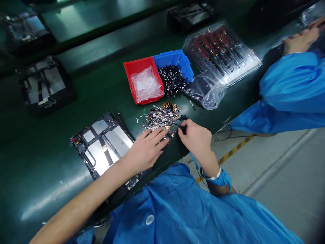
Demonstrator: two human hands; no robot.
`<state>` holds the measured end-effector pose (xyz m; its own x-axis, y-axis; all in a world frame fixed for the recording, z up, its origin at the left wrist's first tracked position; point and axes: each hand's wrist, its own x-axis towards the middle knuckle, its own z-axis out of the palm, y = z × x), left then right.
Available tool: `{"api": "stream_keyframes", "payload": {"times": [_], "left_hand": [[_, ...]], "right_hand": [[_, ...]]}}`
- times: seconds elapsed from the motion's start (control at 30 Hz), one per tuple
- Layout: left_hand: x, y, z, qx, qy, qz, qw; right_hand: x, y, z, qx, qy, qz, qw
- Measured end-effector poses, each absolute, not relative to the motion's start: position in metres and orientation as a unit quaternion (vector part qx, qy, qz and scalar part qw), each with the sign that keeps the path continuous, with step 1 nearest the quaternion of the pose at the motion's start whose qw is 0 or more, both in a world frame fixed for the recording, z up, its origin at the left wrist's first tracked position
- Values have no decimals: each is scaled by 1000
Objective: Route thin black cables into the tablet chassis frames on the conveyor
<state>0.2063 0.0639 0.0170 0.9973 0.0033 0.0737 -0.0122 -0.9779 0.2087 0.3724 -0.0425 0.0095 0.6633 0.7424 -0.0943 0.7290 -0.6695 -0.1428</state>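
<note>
A loose pile of small flex cables (pixel 161 118), silver and black with gold-coloured ends, lies on the green bench. My left hand (pixel 146 149) is spread palm down at the pile's near left edge, fingertips touching it and holding nothing. On the pile's right side, my right hand (pixel 195 137) is closed, with thumb and forefinger pinched on a thin dark tool that looks like tweezers. Its tip points left into the pile. Under my left forearm lies an opened tablet-like device (pixel 101 127) with silver plates and black parts, partly covered by the arm.
Behind the pile stand a red bin (pixel 129 74) with clear plastic bags and a blue bin (pixel 188 66) of small black parts. Right of them are a crumpled plastic bag (pixel 208 89) and a clear tray (pixel 238 73). A co-worker's blue sleeve (pixel 291 84) is at right. Another device (pixel 45 83) sits left.
</note>
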Motion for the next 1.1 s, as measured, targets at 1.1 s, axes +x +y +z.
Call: {"api": "stream_keyframes", "payload": {"times": [1.1], "left_hand": [[236, 72, 1, 992, 108, -51, 43]], "right_hand": [[401, -93, -14, -711, -594, -129, 354]]}}
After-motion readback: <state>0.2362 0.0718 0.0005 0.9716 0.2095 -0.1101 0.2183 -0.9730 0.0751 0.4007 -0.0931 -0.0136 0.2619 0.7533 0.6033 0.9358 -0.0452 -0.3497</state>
